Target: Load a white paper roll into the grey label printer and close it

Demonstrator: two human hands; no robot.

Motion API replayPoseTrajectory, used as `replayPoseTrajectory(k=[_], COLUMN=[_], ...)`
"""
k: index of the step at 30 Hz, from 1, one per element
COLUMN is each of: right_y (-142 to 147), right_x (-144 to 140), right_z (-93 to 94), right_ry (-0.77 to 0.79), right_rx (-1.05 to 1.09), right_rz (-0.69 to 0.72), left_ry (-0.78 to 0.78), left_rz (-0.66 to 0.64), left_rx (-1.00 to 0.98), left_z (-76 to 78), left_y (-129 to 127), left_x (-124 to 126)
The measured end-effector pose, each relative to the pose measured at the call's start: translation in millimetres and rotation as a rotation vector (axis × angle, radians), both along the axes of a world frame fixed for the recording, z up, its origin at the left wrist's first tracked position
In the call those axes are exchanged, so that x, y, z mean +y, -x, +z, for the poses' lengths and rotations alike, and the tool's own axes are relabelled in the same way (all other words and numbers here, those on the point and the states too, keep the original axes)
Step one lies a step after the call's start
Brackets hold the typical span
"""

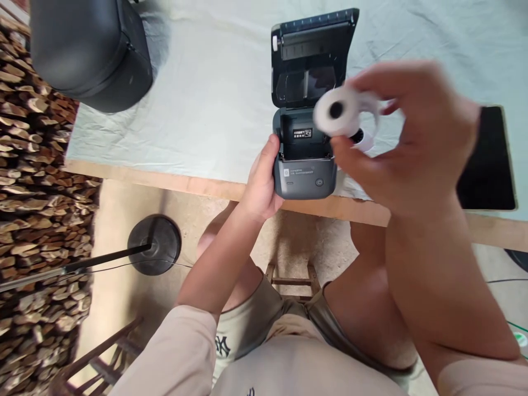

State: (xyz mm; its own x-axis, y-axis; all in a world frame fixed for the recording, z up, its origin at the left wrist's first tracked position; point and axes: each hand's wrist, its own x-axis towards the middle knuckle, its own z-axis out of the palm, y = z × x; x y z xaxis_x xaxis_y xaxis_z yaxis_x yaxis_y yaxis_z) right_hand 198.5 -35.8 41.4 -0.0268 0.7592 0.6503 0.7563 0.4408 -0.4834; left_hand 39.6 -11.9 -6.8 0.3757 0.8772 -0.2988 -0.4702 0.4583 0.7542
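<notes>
A dark grey label printer stands at the table's front edge with its lid raised and its paper bay bare inside. My left hand is closed around the printer's left side, thumb along the rim. Between the thumb and fingers of my right hand is a white paper roll with a dark core, held up over the right part of the bay. The right hand is slightly blurred. Behind the held roll, a second white roll is partly hidden by it and my fingers.
A black tablet or phone lies right of my right hand. A black case stands at the table's back left. The pale cloth covers the table. Below are a round stand base, a wooden stool and stacked firewood.
</notes>
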Motion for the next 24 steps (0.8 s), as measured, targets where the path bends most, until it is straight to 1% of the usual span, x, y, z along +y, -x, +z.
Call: replayPoseTrajectory(k=[2, 4, 6, 8, 11, 14, 18, 20, 22, 24], right_y=[11.7, 16.2, 15.2, 11.9, 8.2, 8.4, 10.8, 11.4, 11.4, 10.8], right_x=[2.2, 5.8, 8.5, 8.7, 5.6, 3.8, 6.9, 8.6, 8.4, 6.2], right_z=[1.8, -0.5, -2.9, -3.1, -0.9, -1.6, -9.5, -12.3, -12.0, -8.8], right_ry=[0.111, 0.226, 0.313, 0.352, 0.293, 0.218, 0.278, 0.263, 0.211, 0.163], right_rx=[-0.162, -0.261, -0.283, -0.287, -0.316, -0.325, -0.271, -0.223, -0.178, -0.154], right_rz=[-0.067, -0.133, -0.144, -0.132, -0.131, -0.188, -0.18, -0.174, -0.138, -0.054], left_ry=[-0.009, -0.033, -0.053, -0.058, -0.058, -0.073, -0.083, -0.07, -0.061, -0.079], left_rz=[0.009, 0.01, 0.003, -0.003, -0.003, -0.012, -0.011, -0.005, -0.011, -0.021], left_rx=[0.001, -0.006, -0.008, -0.001, 0.021, 0.033, 0.019, 0.008, -0.027, -0.08], left_z=[0.3, -0.2, -1.1, -2.0, -2.6, -2.6, -3.0, -3.8, -4.9, -5.8], left_y=[0.5, 1.3, 1.8, 1.9, 1.2, 0.5, 0.6, 1.3, 2.3, 3.6], left_x=[-1.3, -2.3, -3.0, -3.4, -4.0, -4.9, -5.2, -4.3, -3.1, -1.9])
